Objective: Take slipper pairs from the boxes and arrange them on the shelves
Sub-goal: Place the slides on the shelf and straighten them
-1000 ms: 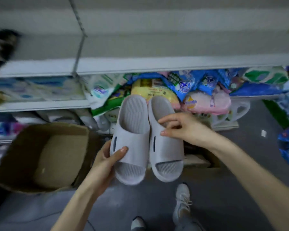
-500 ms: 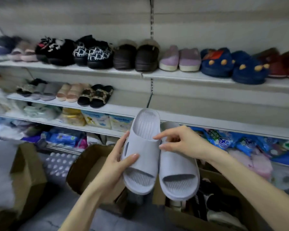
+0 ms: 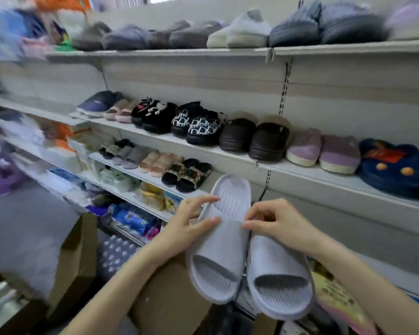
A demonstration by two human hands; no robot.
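A pair of pale grey slides (image 3: 224, 250) is held in the air side by side, toes down and heels up, above an open cardboard box (image 3: 170, 303) and in front of the shelves. No brand or writing is seen on them; only ribbed footbeds are shown. The nearer slide is gripped by the left hand (image 3: 191, 218), the thumb laid across its strap and the fingers curled over its outer edge. The right hand (image 3: 273, 221) is curled, with thumb and fingertips pinched at the strap edge where the two slides meet; which strap is held cannot be told.

Behind them, sandals (image 3: 186, 174) with a brown woven pattern are set on a low shelf (image 3: 141, 174). On the shelf above (image 3: 300, 172), black slippers (image 3: 196, 126) with a white letter-like print, too blurred to be read, are lined up beside brown clogs (image 3: 254, 139), lilac slippers (image 3: 324, 151) and navy plush ones (image 3: 397, 170). Printed packets (image 3: 136, 221) are stacked lower down, their labels unreadable.
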